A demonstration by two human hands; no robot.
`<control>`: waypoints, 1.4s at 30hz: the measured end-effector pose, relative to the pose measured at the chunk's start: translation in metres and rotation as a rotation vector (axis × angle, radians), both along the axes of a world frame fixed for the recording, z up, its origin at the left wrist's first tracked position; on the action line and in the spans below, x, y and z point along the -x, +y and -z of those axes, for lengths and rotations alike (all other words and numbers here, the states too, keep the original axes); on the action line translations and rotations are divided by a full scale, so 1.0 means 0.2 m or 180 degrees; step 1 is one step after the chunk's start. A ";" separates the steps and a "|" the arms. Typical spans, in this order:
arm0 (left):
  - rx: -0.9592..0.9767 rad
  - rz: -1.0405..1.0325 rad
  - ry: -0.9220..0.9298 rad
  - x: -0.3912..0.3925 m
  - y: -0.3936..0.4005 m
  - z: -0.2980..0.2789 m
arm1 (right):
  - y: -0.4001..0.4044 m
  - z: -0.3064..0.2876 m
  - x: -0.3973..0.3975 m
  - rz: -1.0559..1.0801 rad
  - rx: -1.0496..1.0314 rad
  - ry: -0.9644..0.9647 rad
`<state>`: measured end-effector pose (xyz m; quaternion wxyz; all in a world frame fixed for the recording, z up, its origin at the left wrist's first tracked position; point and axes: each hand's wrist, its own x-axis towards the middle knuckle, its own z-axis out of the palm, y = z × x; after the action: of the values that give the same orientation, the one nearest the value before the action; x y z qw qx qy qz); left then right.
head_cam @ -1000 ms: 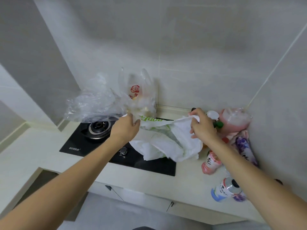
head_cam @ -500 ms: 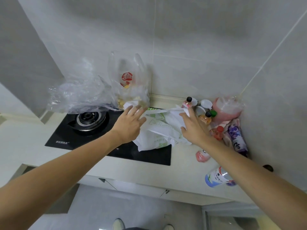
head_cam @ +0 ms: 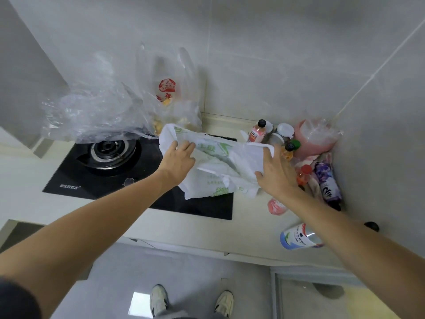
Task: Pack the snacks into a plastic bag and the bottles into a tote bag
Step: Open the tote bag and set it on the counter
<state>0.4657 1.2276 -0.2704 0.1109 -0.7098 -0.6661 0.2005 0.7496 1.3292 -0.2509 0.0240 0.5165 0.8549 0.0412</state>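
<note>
A white tote bag [head_cam: 216, 166] with green print lies crumpled on the right half of the black hob. My left hand [head_cam: 179, 162] grips its left rim, fingers curled into the cloth. My right hand [head_cam: 273, 173] rests on its right rim with fingers straight and tips tucked under the edge. Several bottles crowd the corner to the right: a pink one with a black cap [head_cam: 257, 134], an orange one [head_cam: 288, 151] and a purple one [head_cam: 326, 183]. A clear plastic bag holding snacks [head_cam: 177, 111] stands against the wall behind the tote.
Crumpled clear plastic [head_cam: 92, 113] covers the back of the gas burner [head_cam: 108, 153]. A pink bottle [head_cam: 277, 207] and a white-and-blue bottle [head_cam: 299, 237] lie near the counter's front edge. A pink bag [head_cam: 315, 139] fills the far corner. Walls close the back and right.
Both hands lowered the tote onto the hob and let go half a second ago. Now the left hand grips its left rim again and the right hand has reached to its right rim.
</note>
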 end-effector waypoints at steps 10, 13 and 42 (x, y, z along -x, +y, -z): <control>0.0034 0.1109 -0.1002 0.10 -0.11 0.03 | 0.08 0.03 -0.02 -0.1673 -0.0835 -0.0220; 0.0252 0.1109 -0.1120 0.13 -0.15 0.03 | 0.07 0.08 0.00 -0.2381 -0.0515 -0.0352; 0.0419 0.1295 -0.0603 0.05 -0.27 -0.05 | 0.18 0.31 -0.07 -0.1935 0.0403 -0.0138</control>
<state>0.4548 1.1737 -0.2609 0.0395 -0.8508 -0.5022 0.1495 0.7644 1.3654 -0.3124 0.0610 0.2337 0.9704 0.0041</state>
